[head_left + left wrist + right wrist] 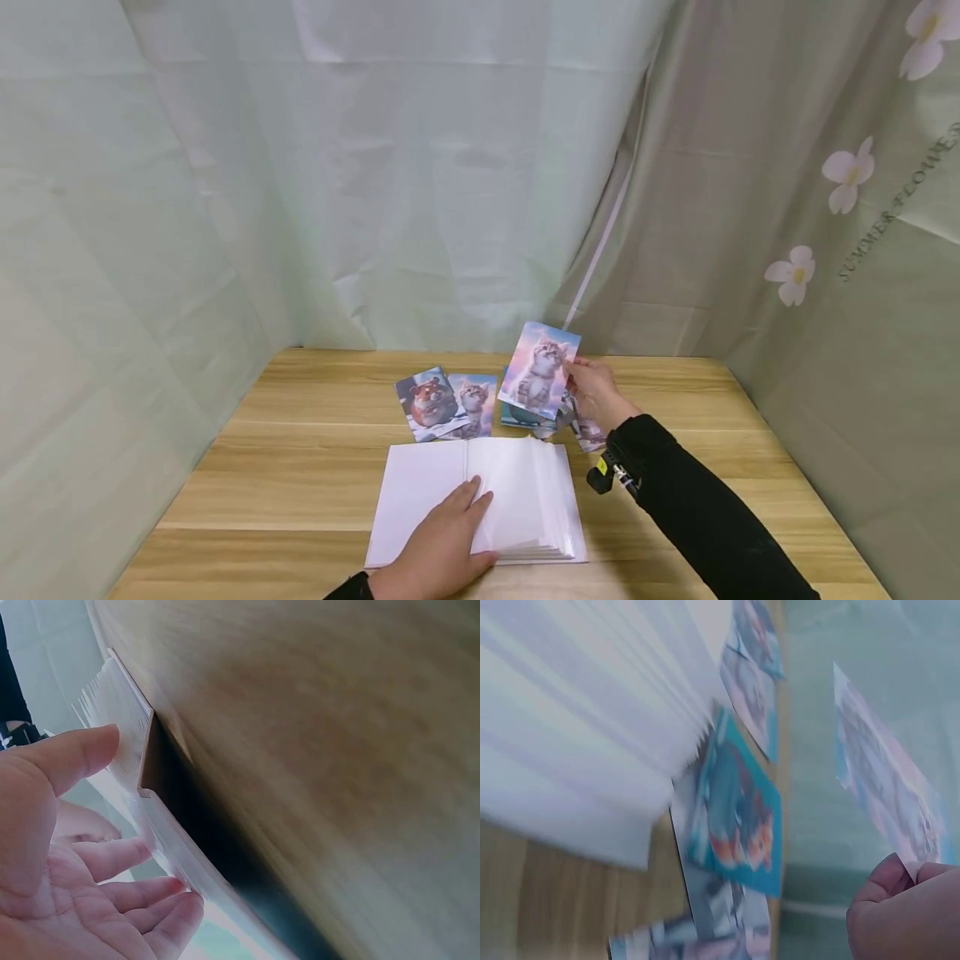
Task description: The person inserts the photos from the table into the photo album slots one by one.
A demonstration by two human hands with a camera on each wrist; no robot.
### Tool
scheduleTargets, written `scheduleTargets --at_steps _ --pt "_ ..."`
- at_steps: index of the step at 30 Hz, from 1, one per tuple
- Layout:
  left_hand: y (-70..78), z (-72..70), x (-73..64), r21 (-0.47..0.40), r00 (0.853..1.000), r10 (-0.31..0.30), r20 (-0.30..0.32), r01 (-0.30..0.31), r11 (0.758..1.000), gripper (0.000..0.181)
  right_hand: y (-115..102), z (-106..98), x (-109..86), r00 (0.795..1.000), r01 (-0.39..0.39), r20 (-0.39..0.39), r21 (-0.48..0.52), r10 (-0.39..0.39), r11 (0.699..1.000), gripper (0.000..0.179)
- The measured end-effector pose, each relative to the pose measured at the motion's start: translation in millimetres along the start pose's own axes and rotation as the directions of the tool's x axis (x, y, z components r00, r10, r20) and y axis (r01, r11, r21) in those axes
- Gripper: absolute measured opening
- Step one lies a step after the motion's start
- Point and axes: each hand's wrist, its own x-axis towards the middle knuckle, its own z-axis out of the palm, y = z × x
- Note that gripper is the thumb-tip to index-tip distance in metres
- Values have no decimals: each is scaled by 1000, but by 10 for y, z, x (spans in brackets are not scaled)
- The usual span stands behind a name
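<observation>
An open photo album [420, 492] with white covers and clear sleeve pages lies on the table. My left hand [442, 537] rests on it near the spine, fingers extended; in the left wrist view the left hand [82, 862] touches the album pages [124, 735]. Above the loose pictures, my right hand [592, 390] pinches a kitten picture card [538, 371] by its right edge, between thumb and fingers. The right wrist view also has that raised kitten card [885, 772] in the right hand [907, 907], clear of the table.
Behind the album lie a brown animal card [431, 404] overlapping another kitten card [474, 404]. Under the raised card is a teal fox card [739, 806], with more cards [588, 429] at its right. Curtains [465, 208] hang round the wooden table [262, 483].
</observation>
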Motion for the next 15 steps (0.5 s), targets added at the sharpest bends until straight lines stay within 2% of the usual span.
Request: scheduleTargets --at_steps 9,13,15 --pt "9 4 -4 5 1000 2 -10 -2 1000 76 200 264 -30 1000 2 24 -37 -1 999 15" --pt "3 21 -8 13 1000 10 -22 -10 1000 75 262 331 -23 1000 7 23 -19 -7 1000 6" --pt "-3 30 -7 17 1000 14 -25 -13 1000 75 285 355 -27 1000 7 29 -13 -7 1000 9"
